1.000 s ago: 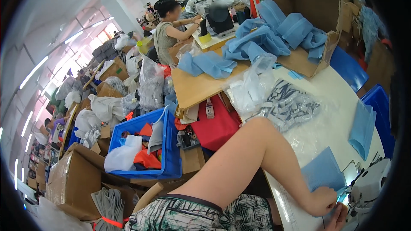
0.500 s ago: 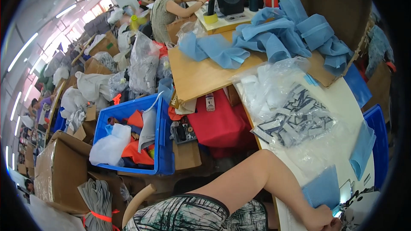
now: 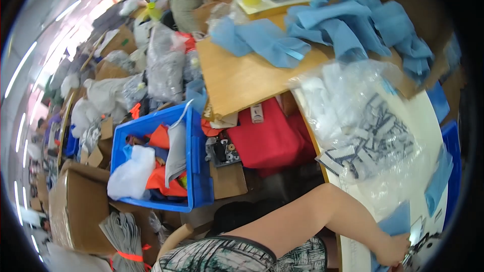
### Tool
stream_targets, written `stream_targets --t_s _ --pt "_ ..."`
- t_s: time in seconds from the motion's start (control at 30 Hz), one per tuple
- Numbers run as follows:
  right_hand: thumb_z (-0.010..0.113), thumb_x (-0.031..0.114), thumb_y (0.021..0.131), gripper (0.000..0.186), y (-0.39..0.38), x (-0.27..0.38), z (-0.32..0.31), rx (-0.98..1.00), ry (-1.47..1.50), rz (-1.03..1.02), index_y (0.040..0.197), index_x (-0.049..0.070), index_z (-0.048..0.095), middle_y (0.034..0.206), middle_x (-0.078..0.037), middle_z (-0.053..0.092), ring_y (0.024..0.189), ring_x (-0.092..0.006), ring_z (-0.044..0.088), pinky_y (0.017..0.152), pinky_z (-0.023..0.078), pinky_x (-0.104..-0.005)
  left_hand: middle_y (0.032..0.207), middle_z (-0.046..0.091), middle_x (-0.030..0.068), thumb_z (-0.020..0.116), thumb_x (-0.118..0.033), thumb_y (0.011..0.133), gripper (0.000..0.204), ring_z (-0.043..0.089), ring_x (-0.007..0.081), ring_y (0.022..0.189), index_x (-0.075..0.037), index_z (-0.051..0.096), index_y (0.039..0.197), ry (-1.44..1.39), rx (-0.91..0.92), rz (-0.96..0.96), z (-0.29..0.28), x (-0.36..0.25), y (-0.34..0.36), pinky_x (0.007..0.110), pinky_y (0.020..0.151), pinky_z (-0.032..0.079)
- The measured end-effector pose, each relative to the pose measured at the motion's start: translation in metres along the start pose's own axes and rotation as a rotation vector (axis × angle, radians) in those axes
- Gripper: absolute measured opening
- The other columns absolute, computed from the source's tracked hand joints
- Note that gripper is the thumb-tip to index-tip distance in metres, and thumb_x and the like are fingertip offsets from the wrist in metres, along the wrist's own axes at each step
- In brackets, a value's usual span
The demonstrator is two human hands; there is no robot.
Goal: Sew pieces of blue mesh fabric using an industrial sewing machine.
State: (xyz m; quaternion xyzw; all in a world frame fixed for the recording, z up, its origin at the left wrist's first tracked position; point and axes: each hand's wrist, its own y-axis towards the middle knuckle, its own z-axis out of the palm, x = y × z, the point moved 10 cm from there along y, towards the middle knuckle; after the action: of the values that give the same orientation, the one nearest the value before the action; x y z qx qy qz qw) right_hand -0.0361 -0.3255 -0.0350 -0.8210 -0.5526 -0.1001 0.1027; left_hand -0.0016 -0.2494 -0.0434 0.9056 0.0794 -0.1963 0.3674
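My left arm reaches across to the lower right, where my left hand (image 3: 392, 252) has its fingers bent together at the edge of a piece of blue mesh fabric (image 3: 397, 219). The fabric lies on the white sewing table (image 3: 360, 244), partly under the hand. Right beside my fingers is the sewing machine (image 3: 426, 252), cut off by the dark rim, with a small lit area next to it. Of my right hand only a sliver of skin (image 3: 398, 268) seems to show at the lower edge; its fingers are hidden.
Small dark-and-white labels (image 3: 373, 141) lie with clear plastic bags (image 3: 335, 95) farther up the table. Blue fabric strips (image 3: 348, 25) pile on a wooden board (image 3: 252, 75). To the left stand a blue crate (image 3: 200, 181) and a cardboard box (image 3: 80, 211). A co-worker (image 3: 189, 0) sits beyond.
The whole view has tilted down and shifted, so the scene sits differently in the picture. My left hand is still at the blue fabric by the machine, its fingers now reaching farther toward the machine.
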Motion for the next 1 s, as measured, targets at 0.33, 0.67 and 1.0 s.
stream_targets --t_s 0.33,0.67,1.0 --pt "0.077 0.017 0.092 0.019 0.0 0.006 0.003 -0.153 0.145 -0.038 0.09 -0.001 0.071 0.075 -0.008 0.071 0.067 -0.014 0.063 0.063 0.05 -0.0313 0.103 0.071 0.0127 0.068 -0.021 0.089 0.018 0.064 0.0331 0.106 -0.008 0.081 0.092 0.022 0.122 -0.21 -0.036 0.04 -0.028 0.05 0.087 0.05" --pt "0.077 0.011 0.093 0.015 -0.01 -0.028 -0.001 -0.068 0.445 0.199 0.097 -0.003 0.073 0.08 -0.001 0.072 0.067 -0.0047 0.06 0.059 0.046 -0.0221 0.101 0.073 0.0101 0.063 -0.021 0.094 0.024 0.065 0.033 0.105 -0.004 0.074 0.083 -0.314 0.283 -0.18 -0.026 0.046 -0.018 0.045 0.092 0.053" --pt "0.079 0.008 0.087 0.01 -0.013 0.013 -0.013 -0.153 0.188 0.162 0.092 0.001 0.076 0.078 -0.006 0.074 0.066 -0.0108 0.067 0.063 0.052 -0.027 0.102 0.069 0.0157 0.064 -0.015 0.087 0.019 0.067 0.0382 0.093 0.001 0.073 0.082 -0.433 0.003 -0.201 -0.046 0.055 -0.021 0.047 0.083 0.054"
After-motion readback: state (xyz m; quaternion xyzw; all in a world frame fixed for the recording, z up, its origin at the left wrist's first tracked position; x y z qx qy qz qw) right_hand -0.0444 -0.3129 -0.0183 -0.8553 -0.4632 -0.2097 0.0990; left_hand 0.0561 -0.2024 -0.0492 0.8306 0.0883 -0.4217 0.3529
